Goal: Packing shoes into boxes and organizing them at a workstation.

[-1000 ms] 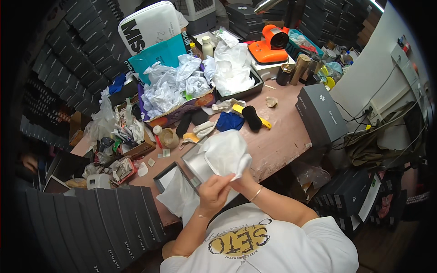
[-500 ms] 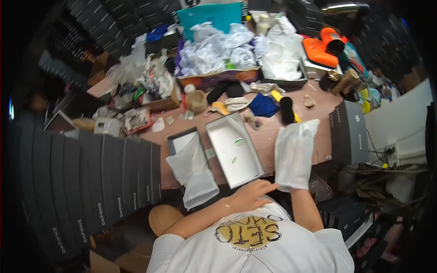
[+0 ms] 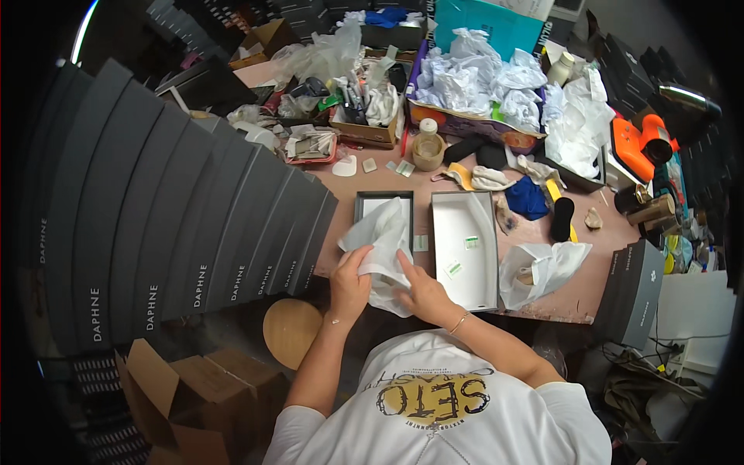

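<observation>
My left hand (image 3: 351, 283) grips one side of a thin white bag (image 3: 385, 273) at its edge. On the bag's other side my right hand (image 3: 426, 296) is closed on it, fingers slightly blurred. The bag hangs over a dark-edged shallow box or lid (image 3: 362, 209); whether anything is inside the bag cannot be made out. Just right of it lies an open box with a white inside (image 3: 461, 221), green-and-white labels on its floor. A second thin white bag (image 3: 542, 270) lies crumpled to the right of that box, with something pale showing through.
Tall stacks of dark grey shoe boxes (image 3: 186, 209) rise at the left. Behind are a bin of crumpled white paper (image 3: 473, 74), a jar (image 3: 428, 147), a blue cloth (image 3: 527, 198) and an orange tool (image 3: 639, 147). A grey box (image 3: 632, 291) stands at the right.
My right hand has come out of the right-hand bag, which now lies on the table. Both hands have moved left and taken hold of the other bag. The view has shifted left.
</observation>
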A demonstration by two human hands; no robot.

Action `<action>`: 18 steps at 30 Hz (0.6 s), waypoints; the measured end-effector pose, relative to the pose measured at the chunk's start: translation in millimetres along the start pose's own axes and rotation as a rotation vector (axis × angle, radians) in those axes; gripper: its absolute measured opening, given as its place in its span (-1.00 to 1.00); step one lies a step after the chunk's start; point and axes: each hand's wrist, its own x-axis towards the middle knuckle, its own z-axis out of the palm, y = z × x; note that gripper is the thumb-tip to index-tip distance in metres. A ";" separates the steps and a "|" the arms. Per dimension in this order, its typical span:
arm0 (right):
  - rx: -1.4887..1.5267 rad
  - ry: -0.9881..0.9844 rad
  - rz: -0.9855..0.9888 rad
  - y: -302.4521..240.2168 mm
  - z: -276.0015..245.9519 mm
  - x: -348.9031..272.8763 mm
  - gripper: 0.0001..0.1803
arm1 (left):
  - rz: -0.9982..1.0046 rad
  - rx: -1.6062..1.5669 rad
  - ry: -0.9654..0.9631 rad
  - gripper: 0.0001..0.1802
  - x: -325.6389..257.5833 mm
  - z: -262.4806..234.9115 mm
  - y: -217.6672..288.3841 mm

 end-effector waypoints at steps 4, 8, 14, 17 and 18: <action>-0.036 0.206 -0.140 -17.5 -50.4 38.5 -0.56 | -0.096 0.009 -0.154 -0.63 -13.3 -33.7 -10.7; 0.334 -0.075 0.038 -52.2 -87.0 63.4 -0.65 | -0.597 -1.030 -0.287 -0.37 -75.5 -36.1 -23.9; 0.494 -0.269 -0.110 -83.0 -77.7 41.3 -0.72 | -0.922 -1.698 -0.398 -0.30 -119.9 35.4 -61.3; 0.506 -0.304 -0.274 -88.4 -81.2 3.4 -0.73 | -0.436 -0.780 -0.252 -0.69 -98.8 58.6 -18.9; 0.478 -0.408 -0.138 -90.2 -90.0 -11.4 -0.71 | -0.469 -0.783 -0.236 -0.69 -91.7 58.3 -24.7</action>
